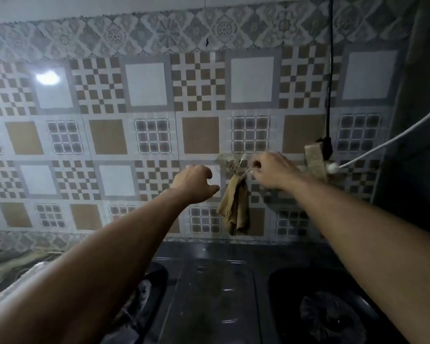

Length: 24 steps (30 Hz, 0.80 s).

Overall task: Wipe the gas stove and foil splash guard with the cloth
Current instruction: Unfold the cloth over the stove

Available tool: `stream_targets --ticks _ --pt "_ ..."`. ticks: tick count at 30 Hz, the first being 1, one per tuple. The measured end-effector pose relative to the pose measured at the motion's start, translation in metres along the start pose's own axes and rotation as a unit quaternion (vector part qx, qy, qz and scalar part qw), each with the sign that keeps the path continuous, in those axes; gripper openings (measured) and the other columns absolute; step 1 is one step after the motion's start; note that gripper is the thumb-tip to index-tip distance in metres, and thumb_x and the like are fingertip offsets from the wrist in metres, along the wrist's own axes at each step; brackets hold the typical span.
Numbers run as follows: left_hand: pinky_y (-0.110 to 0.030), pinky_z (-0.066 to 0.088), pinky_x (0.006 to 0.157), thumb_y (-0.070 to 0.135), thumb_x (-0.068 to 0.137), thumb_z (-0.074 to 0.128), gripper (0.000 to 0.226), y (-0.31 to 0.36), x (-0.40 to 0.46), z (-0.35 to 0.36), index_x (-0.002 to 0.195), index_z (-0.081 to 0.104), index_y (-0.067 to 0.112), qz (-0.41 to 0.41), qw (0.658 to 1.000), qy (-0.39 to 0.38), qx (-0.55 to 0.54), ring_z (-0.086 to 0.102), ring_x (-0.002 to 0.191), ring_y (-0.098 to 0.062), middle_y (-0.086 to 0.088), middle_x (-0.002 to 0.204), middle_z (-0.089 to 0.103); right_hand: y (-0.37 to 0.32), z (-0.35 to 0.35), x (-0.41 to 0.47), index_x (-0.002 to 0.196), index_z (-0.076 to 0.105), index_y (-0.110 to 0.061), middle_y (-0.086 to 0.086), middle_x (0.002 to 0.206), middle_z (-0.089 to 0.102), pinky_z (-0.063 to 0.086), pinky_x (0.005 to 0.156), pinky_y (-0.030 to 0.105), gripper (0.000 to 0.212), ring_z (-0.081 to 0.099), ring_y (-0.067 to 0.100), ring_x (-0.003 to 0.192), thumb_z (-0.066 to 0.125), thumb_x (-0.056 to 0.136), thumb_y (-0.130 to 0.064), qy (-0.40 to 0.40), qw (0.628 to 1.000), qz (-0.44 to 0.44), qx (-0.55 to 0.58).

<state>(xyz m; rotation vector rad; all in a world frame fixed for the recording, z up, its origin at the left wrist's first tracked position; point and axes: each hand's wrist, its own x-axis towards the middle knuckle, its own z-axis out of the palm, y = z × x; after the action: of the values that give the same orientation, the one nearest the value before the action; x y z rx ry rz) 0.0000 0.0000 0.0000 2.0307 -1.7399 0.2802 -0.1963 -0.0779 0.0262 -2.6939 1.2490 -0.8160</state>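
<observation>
A tan cloth hangs from a clear hook stuck on the patterned tile wall. My right hand is raised to the hook and pinches the thin loop at the cloth's top. My left hand hovers just left of the cloth with its fingers loosely curled, holding nothing. Below, the black glass gas stove spans the bottom, with one burner at the right and another partly hidden under my left forearm. I cannot make out a foil splash guard.
A black cable hangs down the wall to a plug at the right, crossed by a white cable. A second tan cloth strip hangs beside my right hand. A marbled counter lies at the left.
</observation>
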Motion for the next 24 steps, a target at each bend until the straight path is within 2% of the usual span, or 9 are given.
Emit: stream_targets --ticks 3,6,8,10,12,14,16,20,24 --pt "-0.037 0.054 0.087 0.047 0.084 0.066 0.049 0.001 0.013 0.032 0.121 0.062 0.015 -0.025 0.999 -0.031 -0.014 0.063 0.103 -0.018 -0.003 0.119 0.066 0.013 0.025 0.012 0.104 0.065 -0.019 0.004 0.095 0.064 0.053 0.073 0.040 0.015 0.061 0.020 0.082 0.058 0.092 -0.024 -0.028 0.999 0.030 0.007" --pt "-0.025 0.051 0.067 0.046 0.083 0.068 0.037 0.007 0.026 0.065 0.107 0.065 0.018 -0.043 0.997 -0.043 -0.038 0.063 0.085 -0.011 0.002 0.100 0.068 0.028 0.054 0.026 0.118 0.063 -0.020 0.005 0.102 0.065 0.055 0.080 0.041 0.027 0.062 0.023 0.090 0.060 0.091 -0.021 -0.048 0.998 0.044 0.025" --pt "-0.019 0.043 0.052 0.045 0.083 0.069 0.025 0.010 0.033 0.080 0.090 0.065 0.021 -0.052 0.997 -0.029 -0.058 0.060 0.068 -0.006 0.005 0.080 0.065 0.036 0.067 0.037 0.123 0.061 -0.018 0.006 0.113 0.061 0.052 0.080 0.036 0.032 0.059 0.022 0.097 0.061 0.091 -0.017 -0.031 0.998 0.042 0.046" --pt "-0.018 0.038 0.047 0.046 0.082 0.069 0.024 0.012 0.043 0.097 0.082 0.063 0.023 -0.065 0.995 -0.015 -0.070 0.057 0.058 -0.005 0.008 0.068 0.061 0.043 0.082 0.048 0.125 0.060 -0.017 0.004 0.117 0.057 0.043 0.078 0.027 0.034 0.056 0.019 0.102 0.059 0.092 -0.010 -0.010 0.997 0.033 0.063" --pt "-0.020 0.046 0.049 0.044 0.083 0.069 0.022 0.012 0.048 0.108 0.085 0.065 0.023 -0.072 0.994 0.000 -0.079 0.059 0.060 -0.005 0.007 0.071 0.064 0.045 0.091 0.054 0.122 0.061 -0.016 0.004 0.117 0.057 0.040 0.081 0.025 0.033 0.054 0.019 0.106 0.057 0.091 -0.005 0.001 0.997 0.019 0.079" --pt "-0.024 0.055 0.056 0.035 0.087 0.066 0.015 0.012 0.054 0.117 0.087 0.069 0.020 -0.079 0.992 0.003 -0.096 0.063 0.065 -0.006 0.006 0.079 0.069 0.050 0.099 0.061 0.113 0.066 -0.020 0.003 0.112 0.060 0.046 0.083 0.029 0.028 0.057 0.020 0.103 0.057 0.091 -0.006 0.019 0.996 0.012 0.089" --pt "-0.027 0.059 0.061 0.026 0.090 0.062 0.014 0.009 0.057 0.121 0.083 0.071 0.018 -0.083 0.990 0.001 -0.117 0.065 0.064 -0.007 0.003 0.076 0.070 0.054 0.103 0.066 0.104 0.069 -0.022 0.001 0.106 0.063 0.051 0.082 0.035 0.022 0.058 0.019 0.097 0.056 0.091 -0.011 0.044 0.996 0.014 0.076" --pt "-0.025 0.054 0.059 0.022 0.093 0.055 0.006 0.006 0.059 0.109 0.094 0.059 0.018 -0.091 0.976 0.041 -0.192 0.062 0.070 -0.011 0.002 0.081 0.062 0.053 0.094 0.066 0.095 0.064 -0.020 -0.001 0.097 0.056 0.040 0.073 0.029 0.011 0.053 0.018 0.090 0.054 0.092 -0.016 0.058 0.994 0.012 0.097" --pt "-0.038 0.054 0.069 0.019 0.099 0.041 0.007 0.006 0.058 0.076 0.103 0.046 0.016 -0.085 0.962 0.060 -0.252 0.061 0.080 -0.023 -0.006 0.088 0.059 0.044 0.080 0.066 0.092 0.057 -0.020 0.003 0.092 0.060 0.038 0.066 0.029 0.006 0.057 0.021 0.085 0.052 0.095 -0.021 0.027 0.979 0.051 0.193"
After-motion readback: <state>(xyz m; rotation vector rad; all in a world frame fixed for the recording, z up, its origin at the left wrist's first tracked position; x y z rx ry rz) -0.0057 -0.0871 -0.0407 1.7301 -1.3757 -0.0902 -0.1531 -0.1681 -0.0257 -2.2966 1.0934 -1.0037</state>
